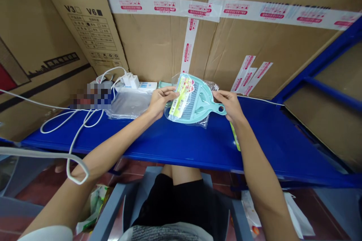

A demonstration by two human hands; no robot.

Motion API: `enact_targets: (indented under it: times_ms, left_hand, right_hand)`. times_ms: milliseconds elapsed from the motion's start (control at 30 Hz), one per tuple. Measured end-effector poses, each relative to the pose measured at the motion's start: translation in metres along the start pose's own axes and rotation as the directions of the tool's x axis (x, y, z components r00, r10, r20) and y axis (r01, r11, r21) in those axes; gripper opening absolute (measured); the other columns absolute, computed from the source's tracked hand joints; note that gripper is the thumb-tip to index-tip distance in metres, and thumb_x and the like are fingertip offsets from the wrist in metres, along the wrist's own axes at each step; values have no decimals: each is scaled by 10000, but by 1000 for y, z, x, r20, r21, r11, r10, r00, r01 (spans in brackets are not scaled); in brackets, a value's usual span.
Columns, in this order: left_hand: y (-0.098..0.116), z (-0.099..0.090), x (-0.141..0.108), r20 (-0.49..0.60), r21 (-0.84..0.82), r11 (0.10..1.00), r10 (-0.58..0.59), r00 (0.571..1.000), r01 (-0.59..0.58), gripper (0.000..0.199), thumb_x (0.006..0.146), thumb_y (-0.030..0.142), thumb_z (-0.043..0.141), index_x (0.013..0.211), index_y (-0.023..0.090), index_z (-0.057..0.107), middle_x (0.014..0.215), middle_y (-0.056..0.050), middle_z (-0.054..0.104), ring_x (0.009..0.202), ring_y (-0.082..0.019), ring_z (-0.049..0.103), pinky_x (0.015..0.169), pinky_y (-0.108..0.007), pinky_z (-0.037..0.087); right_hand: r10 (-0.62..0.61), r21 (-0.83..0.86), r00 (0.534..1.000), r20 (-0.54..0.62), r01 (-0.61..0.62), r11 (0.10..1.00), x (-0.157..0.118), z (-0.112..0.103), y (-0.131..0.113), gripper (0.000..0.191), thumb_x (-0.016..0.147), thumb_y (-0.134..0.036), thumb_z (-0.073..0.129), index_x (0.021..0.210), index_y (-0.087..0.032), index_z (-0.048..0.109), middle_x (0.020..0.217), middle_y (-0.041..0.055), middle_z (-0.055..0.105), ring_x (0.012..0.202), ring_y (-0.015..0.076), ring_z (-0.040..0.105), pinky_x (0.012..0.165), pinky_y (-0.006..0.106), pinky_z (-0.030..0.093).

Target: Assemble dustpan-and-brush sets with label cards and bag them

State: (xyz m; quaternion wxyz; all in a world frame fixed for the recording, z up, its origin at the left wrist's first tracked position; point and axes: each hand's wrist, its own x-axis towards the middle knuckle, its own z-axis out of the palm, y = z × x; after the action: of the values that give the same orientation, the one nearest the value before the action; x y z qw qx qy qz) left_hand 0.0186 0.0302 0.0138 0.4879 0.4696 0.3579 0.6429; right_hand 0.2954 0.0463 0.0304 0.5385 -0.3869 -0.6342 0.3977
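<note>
A mint-green mini dustpan (202,99) with a grey-bristled brush (190,101) is held up over the blue table, inside a clear plastic bag (205,121). A yellow-green label card (181,99) lies over its left side. My left hand (162,101) pinches the bag's left edge beside the card, thumb on top. On the opposite side, my right hand (229,104) is closed on the bag near the dustpan's handle with its hanging hole. Another mint-green piece (164,84) shows partly behind my left hand. Under my right wrist lies a yellow-green strip (235,137), mostly hidden.
A stack of clear plastic bags (128,103) lies on the blue table (181,143), left of my hands. Behind it are a power strip (148,86) and white plugs (130,80). White cables (76,135) loop at left. Large cardboard boxes (158,41) wall the back.
</note>
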Motion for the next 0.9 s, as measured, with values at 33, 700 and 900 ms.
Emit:
enact_targets:
  times_ms: [33,700,900]
  left_hand:
    - [0,0,0,-6,-6,1000,0,1000,0,320,583,258,953,865,195,815,708,-18,760,622,-155,642,562,-283,431]
    - [72,-151,80,-406,-228,888,287,868,-400,144,937,246,655,1051,160,672,1039,-40,820,1232,-165,682,1136,-311,520]
    - [86,-185,79,-513,-322,863,188,838,-391,133,1000,254,525,1069,217,632,765,63,769,1167,-138,682,1071,-288,550]
  right_hand:
    - [-41,-42,999,0,41,998,0,0,1,378,795,-542,856,699,-193,746,633,-7,629,572,120,549,511,243,403]
    - [-75,62,927,-368,105,993,15,4,19,348,910,-552,714,980,-226,614,729,-22,673,363,72,505,299,207,315]
    - [-10,-104,993,-122,-3,995,40,102,2,258,1084,-337,476,1329,-265,505,839,-7,692,450,98,583,404,228,441]
